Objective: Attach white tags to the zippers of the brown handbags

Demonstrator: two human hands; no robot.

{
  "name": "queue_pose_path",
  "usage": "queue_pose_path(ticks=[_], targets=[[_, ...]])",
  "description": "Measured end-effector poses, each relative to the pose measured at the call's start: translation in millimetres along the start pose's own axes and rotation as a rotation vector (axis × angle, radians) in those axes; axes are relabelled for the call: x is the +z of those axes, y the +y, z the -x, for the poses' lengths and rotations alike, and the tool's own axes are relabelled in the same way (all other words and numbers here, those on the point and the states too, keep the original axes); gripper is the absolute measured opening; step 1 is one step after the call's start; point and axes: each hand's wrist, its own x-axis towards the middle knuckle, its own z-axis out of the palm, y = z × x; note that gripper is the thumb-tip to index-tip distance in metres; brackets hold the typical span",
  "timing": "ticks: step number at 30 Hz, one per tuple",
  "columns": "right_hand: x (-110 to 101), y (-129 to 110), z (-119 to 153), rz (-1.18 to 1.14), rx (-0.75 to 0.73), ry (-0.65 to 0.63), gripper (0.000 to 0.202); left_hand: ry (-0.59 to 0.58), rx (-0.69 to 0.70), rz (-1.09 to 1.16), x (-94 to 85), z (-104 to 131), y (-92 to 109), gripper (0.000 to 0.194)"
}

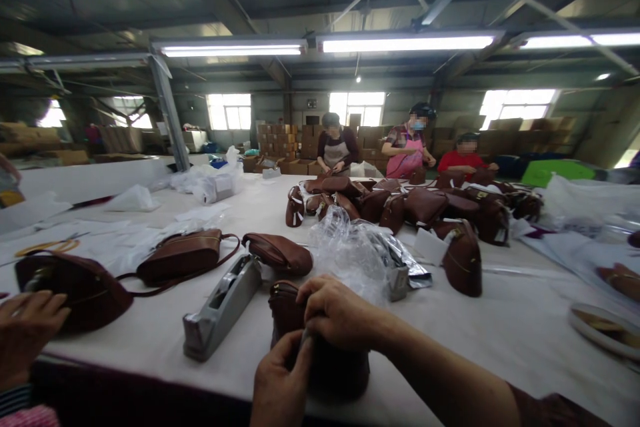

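A dark brown leather handbag (340,370) stands at the table's near edge, directly in front of me. My right hand (340,313) reaches over its upper part, fingers bent and pinching at the front of the bag. Just below, my left hand (283,373) has thumb and forefinger pressed together at the same spot, fingertips meeting those of the right. Any small part between the fingertips is too dark to make out. Left of the bag lies a grey tape dispenser (223,310). Another brown bag (280,253) rests on its side just behind.
At far left a co-worker's hand (33,320) touches a brown bag (80,290). A strapped bag (180,257) lies beside it. Crumpled clear plastic (345,253) spreads behind my hands, before a heap of brown bags (425,203). Several people work across the table (450,347).
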Motion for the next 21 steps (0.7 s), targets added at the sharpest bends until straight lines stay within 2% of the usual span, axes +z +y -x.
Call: queue_pose_path(ticks=[6, 14, 21], targets=[[6, -4, 1, 0.035, 0.054, 0.054, 0.02, -0.04, -0.031, -0.013, -1.5, 0, -3, 0.048], [-2, -1, -3, 0.242, -0.105, -0.055, 0.005, 0.056, -0.217, 0.347, 9.4, -4, -15, 0.054], [-7, 4, -2, 0.117, -0.141, -0.038, 0.014, 0.062, -0.316, 0.416, 10.5, -10, -14, 0.062]])
